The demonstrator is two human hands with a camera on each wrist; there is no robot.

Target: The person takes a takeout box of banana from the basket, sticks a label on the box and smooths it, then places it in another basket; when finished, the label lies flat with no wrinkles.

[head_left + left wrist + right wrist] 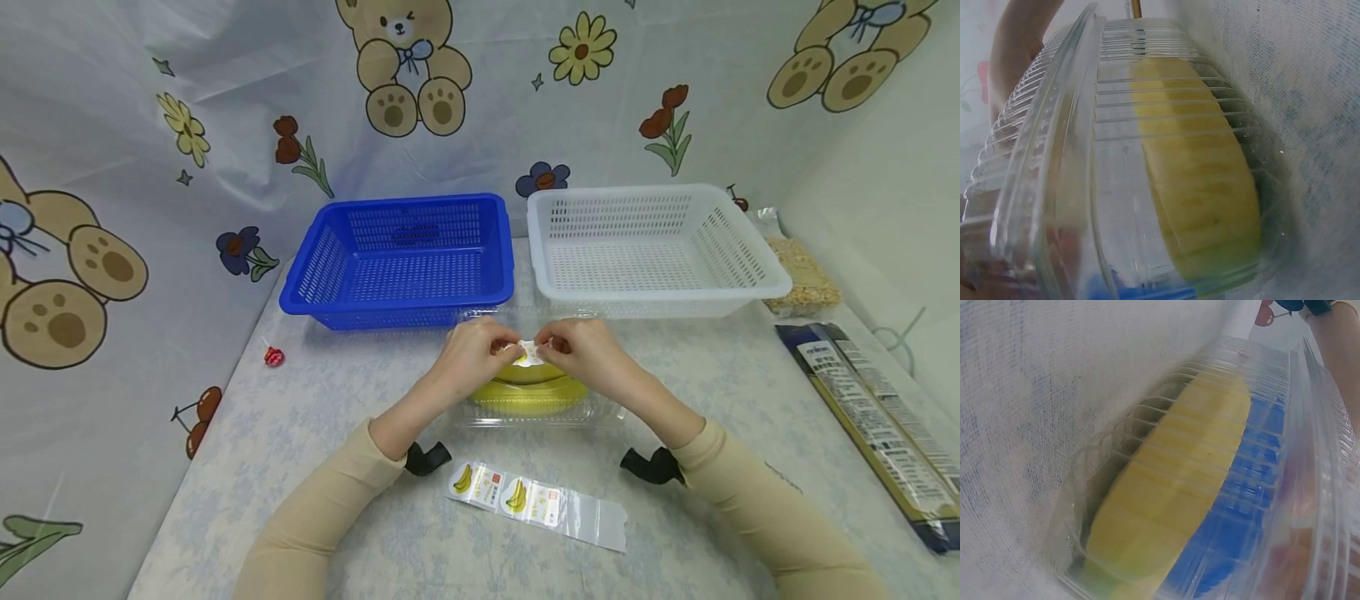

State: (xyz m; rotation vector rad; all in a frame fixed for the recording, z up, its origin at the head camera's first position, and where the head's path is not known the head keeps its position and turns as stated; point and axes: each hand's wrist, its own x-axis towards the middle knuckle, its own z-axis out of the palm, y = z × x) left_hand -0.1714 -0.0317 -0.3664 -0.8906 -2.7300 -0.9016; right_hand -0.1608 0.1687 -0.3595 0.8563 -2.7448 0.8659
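A clear plastic clamshell box (491, 414) with its lid down stands on the table and holds yellow bananas (528, 396). Over the lid, a small white sticker (529, 354) with a banana picture is stretched between both hands. My left hand (476, 354) pinches its left end between thumb and fingers. The right hand (588, 352) pinches the opposite end the same way. Through the ribbed wall, the left wrist view shows a banana (1200, 175) lying along the box, greenish at its near end. In the right wrist view the banana (1172, 475) fills the box's length.
Behind the box stand a blue basket (405, 317) and a white basket (660, 297). A strip of banana stickers (536, 504) lies in front. At right are a bag of grains (806, 275) and a long dark packet (862, 417); at left, a red lollipop (274, 357).
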